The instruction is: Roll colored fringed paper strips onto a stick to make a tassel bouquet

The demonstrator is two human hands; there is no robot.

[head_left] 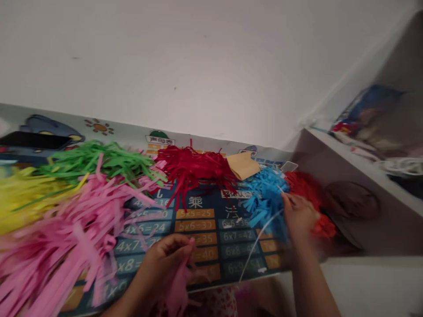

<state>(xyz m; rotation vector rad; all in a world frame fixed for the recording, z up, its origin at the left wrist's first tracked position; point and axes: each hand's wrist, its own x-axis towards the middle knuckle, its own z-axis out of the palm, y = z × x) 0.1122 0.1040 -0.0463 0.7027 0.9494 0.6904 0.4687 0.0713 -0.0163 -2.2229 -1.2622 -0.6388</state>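
Observation:
My left hand [168, 253] is closed on a bunch of pink paper strips [178, 286] that hangs down past the table's front edge. Pinched in my right hand [299, 215] is a thin white string [256, 242], which curves down toward the front edge. That hand is beside a pile of blue paper strips [266, 193], partly in front of it, and slightly blurred. Red-orange strips [306, 189] lie just behind it. Left of my left hand spreads a large heap of pink strips [89, 224].
Green strips [105, 160], yellow strips [29, 198] and dark red strips [198, 167] lie along the printed table mat [194, 226]. A tan paper piece [243, 165] sits by the blue pile. A dark phone-like slab [35, 140] is far left. A box-like panel [357, 207] stands right.

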